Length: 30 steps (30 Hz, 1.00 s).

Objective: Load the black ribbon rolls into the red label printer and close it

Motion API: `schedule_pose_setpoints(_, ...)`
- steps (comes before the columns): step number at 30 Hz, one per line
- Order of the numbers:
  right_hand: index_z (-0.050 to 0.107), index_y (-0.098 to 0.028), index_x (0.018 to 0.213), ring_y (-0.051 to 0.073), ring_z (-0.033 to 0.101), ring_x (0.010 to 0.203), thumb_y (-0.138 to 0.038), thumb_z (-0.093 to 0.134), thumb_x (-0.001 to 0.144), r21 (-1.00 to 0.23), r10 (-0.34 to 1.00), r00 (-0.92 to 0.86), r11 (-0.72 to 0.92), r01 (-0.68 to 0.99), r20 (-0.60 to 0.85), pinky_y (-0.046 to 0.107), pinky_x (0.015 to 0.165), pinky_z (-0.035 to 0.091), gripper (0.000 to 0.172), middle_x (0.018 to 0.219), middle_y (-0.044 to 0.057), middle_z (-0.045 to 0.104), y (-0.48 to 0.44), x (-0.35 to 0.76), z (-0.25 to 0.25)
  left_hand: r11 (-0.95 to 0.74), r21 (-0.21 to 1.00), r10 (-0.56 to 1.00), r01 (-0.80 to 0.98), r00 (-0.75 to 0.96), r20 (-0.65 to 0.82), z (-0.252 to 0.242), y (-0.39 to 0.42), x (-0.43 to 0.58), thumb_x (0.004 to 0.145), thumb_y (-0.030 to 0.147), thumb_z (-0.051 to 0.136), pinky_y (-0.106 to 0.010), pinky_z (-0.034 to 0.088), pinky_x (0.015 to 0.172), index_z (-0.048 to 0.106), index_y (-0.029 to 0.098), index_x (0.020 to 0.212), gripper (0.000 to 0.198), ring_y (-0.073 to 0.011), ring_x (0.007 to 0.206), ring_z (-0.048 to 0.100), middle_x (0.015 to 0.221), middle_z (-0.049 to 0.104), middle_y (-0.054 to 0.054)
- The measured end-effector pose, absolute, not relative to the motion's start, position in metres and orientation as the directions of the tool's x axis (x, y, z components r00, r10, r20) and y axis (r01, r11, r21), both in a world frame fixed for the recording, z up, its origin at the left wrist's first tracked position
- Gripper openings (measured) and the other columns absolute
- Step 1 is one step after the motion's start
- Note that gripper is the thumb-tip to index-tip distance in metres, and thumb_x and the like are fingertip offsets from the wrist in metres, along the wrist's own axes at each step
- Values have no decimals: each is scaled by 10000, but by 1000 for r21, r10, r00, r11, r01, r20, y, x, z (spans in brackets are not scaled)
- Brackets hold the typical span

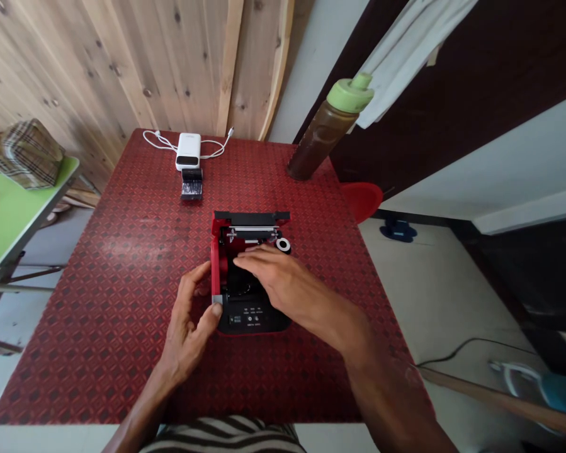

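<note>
A red and black receipt printer [252,316] sits in the middle of the table, with its black lid [252,218] raised at the far side. My left hand [187,319] grips the printer's near left corner, with the thumb pressing on a small grey part at that corner. My right hand [276,277] lies palm down across the open top, its fingers stretched over the compartment and hiding most of the inside. A small black-and-white roll [283,245] stands at the printer's far right corner, just beyond my right fingertips.
The red patterned table [98,314] holds a white power bank [188,151] with a white cable, a small black object [191,184], and a brown bottle with a green cap [327,132]. A green table with a plaid bag [25,154] stands at left.
</note>
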State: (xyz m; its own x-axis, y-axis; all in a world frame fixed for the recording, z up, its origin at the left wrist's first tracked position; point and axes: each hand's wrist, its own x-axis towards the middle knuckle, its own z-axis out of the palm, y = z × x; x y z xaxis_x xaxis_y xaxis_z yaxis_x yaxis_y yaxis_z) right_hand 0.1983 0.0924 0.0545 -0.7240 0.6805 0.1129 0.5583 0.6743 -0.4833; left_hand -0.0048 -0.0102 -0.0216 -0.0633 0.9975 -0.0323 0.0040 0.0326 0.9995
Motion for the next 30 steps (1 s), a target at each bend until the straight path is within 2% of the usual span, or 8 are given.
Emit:
schedule_pose_setpoints(3,771,-272,1327,221,765,1175,2,609,1003,-536,644,-746,696,478,172,437,1066,644,455,1236,40,831,83,209,66,72,997,996,-11,-56,-72,-16,-11,-6,1058,509,657,-619,425,1267,525,301,1630,623,-377,1507,579,1649,582,-137)
schedule_pose_setpoints(8,782,-204,1008,223,716,956,-73,697,1035,-510,648,-731,712,483,214,406,902,648,158,953,35,791,75,208,62,80,997,991,-22,-109,-82,0,5,-13,1023,558,686,-598,503,1204,616,254,1530,596,-378,1441,636,1572,655,-149)
schedule_pose_setpoints(15,736,-227,952,216,688,928,-27,605,1059,-414,677,-550,735,537,489,384,857,639,262,922,46,758,48,210,58,-167,978,966,122,-176,187,31,69,-13,1046,577,643,-503,531,1135,680,256,1464,528,-325,1376,661,1481,712,-118)
schedule_pose_setpoints(20,742,-240,1056,239,752,966,-38,665,1032,-297,636,-498,744,599,590,401,847,664,217,948,55,798,24,214,50,-170,984,956,51,-235,177,42,82,-6,1062,601,636,-446,534,1080,785,229,1095,402,-282,1264,690,1236,779,-83)
schedule_pose_setpoints(23,734,-218,1091,262,781,1033,-51,664,1042,-241,624,-487,732,637,611,415,875,670,188,1008,85,833,14,215,41,-103,994,962,31,-252,108,39,67,-1,965,470,803,-447,498,1160,749,226,893,260,-306,1417,624,1370,747,-81)
schedule_pose_setpoints(25,734,-202,1127,281,786,1113,-57,684,1035,-208,622,-477,717,665,621,424,916,668,178,1096,112,851,9,215,37,-38,999,968,-12,-248,34,34,52,4,902,386,850,-448,524,1147,749,233,945,188,-326,1477,591,1503,689,-82)
schedule_pose_setpoints(26,736,-199,1141,289,785,1144,-67,707,1027,-194,622,-466,706,681,629,430,935,666,177,1143,124,853,8,215,35,3,999,968,-49,-252,-16,30,44,6,889,365,848,-461,536,1147,755,250,1072,235,-331,1485,592,1553,660,-85)
schedule_pose_setpoints(30,730,-216,1143,318,777,1245,-149,768,1014,-212,649,-432,675,707,626,469,1001,659,150,1300,155,830,9,213,30,170,961,953,-217,-212,-216,15,21,12,888,396,828,-537,512,1214,572,288,1518,689,-346,1508,593,1614,628,-124)
